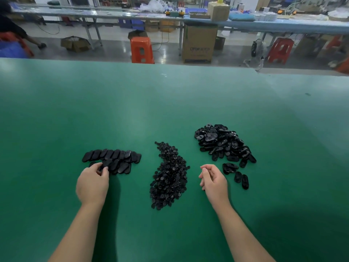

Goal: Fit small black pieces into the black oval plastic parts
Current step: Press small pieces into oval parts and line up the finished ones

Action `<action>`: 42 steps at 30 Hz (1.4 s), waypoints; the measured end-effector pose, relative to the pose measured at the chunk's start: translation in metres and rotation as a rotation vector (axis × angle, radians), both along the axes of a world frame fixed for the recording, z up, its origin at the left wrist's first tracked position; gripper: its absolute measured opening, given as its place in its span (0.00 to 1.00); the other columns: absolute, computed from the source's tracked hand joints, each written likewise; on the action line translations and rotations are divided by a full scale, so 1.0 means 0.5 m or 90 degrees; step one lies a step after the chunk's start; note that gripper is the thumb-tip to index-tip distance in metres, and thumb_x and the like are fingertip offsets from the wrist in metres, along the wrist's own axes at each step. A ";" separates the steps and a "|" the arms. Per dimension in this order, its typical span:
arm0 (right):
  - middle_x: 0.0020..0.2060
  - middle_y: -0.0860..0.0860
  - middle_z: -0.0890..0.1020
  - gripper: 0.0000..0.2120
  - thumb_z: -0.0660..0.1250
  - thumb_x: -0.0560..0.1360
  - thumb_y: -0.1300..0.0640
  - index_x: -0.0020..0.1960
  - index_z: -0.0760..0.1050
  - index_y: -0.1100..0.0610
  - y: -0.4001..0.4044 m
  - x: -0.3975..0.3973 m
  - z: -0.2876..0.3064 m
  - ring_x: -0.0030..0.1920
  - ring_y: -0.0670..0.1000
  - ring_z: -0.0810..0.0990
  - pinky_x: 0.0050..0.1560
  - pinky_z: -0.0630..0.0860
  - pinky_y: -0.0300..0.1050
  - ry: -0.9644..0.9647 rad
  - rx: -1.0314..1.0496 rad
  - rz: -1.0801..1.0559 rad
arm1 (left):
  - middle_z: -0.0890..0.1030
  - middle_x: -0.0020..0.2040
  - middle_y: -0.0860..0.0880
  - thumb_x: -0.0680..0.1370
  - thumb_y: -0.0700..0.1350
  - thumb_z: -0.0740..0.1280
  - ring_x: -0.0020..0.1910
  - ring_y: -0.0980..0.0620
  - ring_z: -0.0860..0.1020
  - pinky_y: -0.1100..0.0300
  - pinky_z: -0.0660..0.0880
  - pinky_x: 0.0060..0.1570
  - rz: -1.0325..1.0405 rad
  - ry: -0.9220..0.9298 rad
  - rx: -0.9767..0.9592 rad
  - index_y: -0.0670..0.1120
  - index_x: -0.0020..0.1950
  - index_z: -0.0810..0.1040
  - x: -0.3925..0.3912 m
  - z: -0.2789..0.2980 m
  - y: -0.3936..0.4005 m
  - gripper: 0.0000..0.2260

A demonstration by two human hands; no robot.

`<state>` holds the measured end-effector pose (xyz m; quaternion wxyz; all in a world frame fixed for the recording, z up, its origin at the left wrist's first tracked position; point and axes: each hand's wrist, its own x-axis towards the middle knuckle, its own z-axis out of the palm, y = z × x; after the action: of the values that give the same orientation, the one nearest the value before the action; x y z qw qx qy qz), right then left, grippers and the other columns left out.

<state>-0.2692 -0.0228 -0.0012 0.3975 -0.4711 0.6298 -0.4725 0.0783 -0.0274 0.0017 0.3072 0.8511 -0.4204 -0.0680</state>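
Gripping oval part (106,164), long axis tilted up-right.

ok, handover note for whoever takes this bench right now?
Left hand: setting an oval part at the near row of the laid-out ovals.
Right hand: loosely curled, holding nothing, between the small pieces and the loose oval heap.
Done: two rows on the left, presumably fitted.
Left: the big heap and a few strays on the mat.
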 end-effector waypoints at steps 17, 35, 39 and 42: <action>0.34 0.46 0.81 0.10 0.62 0.82 0.62 0.49 0.78 0.51 0.000 0.000 -0.005 0.30 0.45 0.74 0.33 0.72 0.48 0.002 0.014 0.006 | 0.77 0.44 0.57 0.81 0.49 0.67 0.39 0.56 0.76 0.59 0.73 0.36 -0.347 -0.015 0.029 0.52 0.56 0.85 -0.191 -0.001 -0.036 0.08; 0.34 0.47 0.81 0.10 0.61 0.82 0.61 0.49 0.78 0.49 -0.003 -0.003 -0.011 0.29 0.44 0.73 0.29 0.70 0.43 0.008 0.010 0.015 | 0.77 0.44 0.57 0.80 0.49 0.69 0.42 0.53 0.77 0.55 0.76 0.42 -0.390 -0.026 0.011 0.53 0.53 0.85 -0.202 -0.011 -0.036 0.06; 0.34 0.47 0.82 0.10 0.61 0.83 0.60 0.48 0.78 0.49 -0.003 -0.002 -0.011 0.29 0.44 0.74 0.29 0.71 0.42 0.009 0.011 0.015 | 0.78 0.45 0.55 0.81 0.47 0.68 0.42 0.50 0.78 0.52 0.76 0.45 -0.385 -0.038 -0.006 0.50 0.52 0.85 -0.208 -0.021 -0.031 0.07; 0.34 0.46 0.82 0.10 0.61 0.83 0.60 0.48 0.78 0.48 -0.005 -0.003 -0.012 0.29 0.44 0.74 0.29 0.71 0.43 0.010 0.010 0.015 | 0.77 0.45 0.55 0.81 0.46 0.68 0.42 0.49 0.77 0.52 0.76 0.46 -0.400 -0.028 -0.003 0.49 0.54 0.86 -0.203 -0.021 -0.033 0.07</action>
<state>-0.2705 -0.0251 -0.0071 0.4018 -0.4792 0.6312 -0.4589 -0.0231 -0.0439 -0.0089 0.2641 0.6803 -0.6692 -0.1404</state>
